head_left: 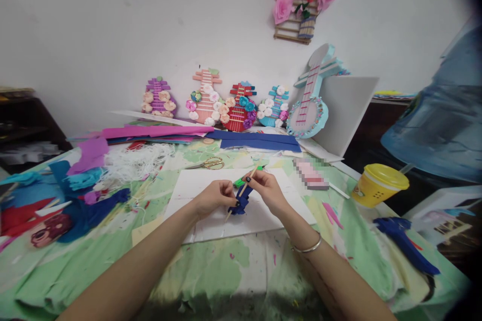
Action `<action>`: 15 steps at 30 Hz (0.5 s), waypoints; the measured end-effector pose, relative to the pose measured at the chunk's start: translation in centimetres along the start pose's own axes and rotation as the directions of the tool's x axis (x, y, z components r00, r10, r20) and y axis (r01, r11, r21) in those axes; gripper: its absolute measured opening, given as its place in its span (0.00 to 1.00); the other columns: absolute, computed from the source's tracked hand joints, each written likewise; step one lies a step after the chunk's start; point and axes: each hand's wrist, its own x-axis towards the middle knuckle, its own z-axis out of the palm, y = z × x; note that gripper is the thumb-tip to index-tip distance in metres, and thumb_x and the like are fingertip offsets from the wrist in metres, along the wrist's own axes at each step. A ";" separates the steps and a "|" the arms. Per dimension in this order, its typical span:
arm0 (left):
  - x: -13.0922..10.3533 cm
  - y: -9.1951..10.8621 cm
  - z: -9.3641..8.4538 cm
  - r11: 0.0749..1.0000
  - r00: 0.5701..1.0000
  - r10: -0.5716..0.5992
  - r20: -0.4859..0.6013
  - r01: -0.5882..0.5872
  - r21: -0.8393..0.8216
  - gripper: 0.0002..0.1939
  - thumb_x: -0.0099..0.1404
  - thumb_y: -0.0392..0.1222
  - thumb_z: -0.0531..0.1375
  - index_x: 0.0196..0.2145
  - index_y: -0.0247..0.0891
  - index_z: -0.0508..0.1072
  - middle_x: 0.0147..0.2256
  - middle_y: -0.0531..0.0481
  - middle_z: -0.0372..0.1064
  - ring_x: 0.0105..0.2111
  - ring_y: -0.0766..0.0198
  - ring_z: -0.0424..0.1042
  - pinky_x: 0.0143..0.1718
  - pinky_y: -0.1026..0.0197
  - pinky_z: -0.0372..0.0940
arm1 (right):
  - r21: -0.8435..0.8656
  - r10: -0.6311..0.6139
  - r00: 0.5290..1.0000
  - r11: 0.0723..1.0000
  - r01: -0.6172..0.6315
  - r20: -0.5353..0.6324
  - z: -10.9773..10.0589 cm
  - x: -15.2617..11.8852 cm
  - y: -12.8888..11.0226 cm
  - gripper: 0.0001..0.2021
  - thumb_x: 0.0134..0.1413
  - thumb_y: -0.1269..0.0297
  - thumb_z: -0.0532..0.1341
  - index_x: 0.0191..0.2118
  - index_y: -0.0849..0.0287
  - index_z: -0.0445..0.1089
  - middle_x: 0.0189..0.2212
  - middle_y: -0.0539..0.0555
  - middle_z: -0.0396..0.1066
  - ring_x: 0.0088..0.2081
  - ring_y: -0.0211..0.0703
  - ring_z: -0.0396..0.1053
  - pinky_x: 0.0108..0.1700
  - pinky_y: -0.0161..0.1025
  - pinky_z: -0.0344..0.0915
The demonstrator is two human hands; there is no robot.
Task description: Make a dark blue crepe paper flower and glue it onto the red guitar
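Above a white board (pixel 203 225), both hands meet at a crumpled dark blue strip (pixel 238 206) that looks like crepe paper. It is bunched around a thin wooden stick (pixel 243 188), which slants from upper right to lower left. My right hand (pixel 266 191) pinches the stick near its upper part, with the strip's upper end close to the fingers. With thumb and fingers together, my left hand (pixel 216 198) grips the bunched blue paper from the left. Just behind the fingers, a bright green object (pixel 238 182) is partly hidden; its kind is unclear.
Gold-handled scissors (pixel 213 163) lie behind the board. White string (pixel 137 160) and coloured paper scraps (pixel 85 178) cover the left side. Folded blue paper (pixel 259 141) and decorated paper instruments (pixel 239 105) line the wall. A yellow tub (pixel 379 185) stands right, near a large water bottle (pixel 440 105).
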 end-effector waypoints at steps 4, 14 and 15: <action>0.0 0.0 0.0 1.000 1.000 0.003 0.001 -0.003 0.009 0.19 0.43 0.33 0.64 0.20 0.38 0.53 0.17 0.59 0.60 0.18 0.73 0.59 0.23 0.66 0.53 | -0.001 0.004 1.000 1.000 -0.004 0.000 0.0 0.0 0.0 0.15 0.42 0.53 0.66 0.27 0.61 0.68 0.25 0.51 0.68 0.28 0.38 0.66 0.34 0.37 0.62; 0.0 0.1 0.2 0.999 1.000 0.001 -0.012 -0.002 -0.043 0.18 0.42 0.33 0.66 0.21 0.37 0.56 0.18 0.58 0.63 0.18 0.72 0.61 0.23 0.65 0.55 | -0.011 -0.012 1.000 1.000 0.012 0.001 0.0 0.0 -0.1 0.15 0.42 0.52 0.66 0.27 0.61 0.68 0.24 0.51 0.68 0.28 0.39 0.66 0.34 0.37 0.63; 0.0 0.1 0.2 0.999 1.000 -0.002 -0.013 0.002 -0.052 0.18 0.42 0.33 0.66 0.21 0.37 0.57 0.18 0.58 0.63 0.18 0.72 0.61 0.23 0.65 0.55 | -0.012 -0.013 1.000 1.000 0.013 0.001 0.0 0.0 -0.1 0.16 0.42 0.52 0.66 0.27 0.61 0.68 0.24 0.51 0.68 0.28 0.39 0.66 0.34 0.37 0.63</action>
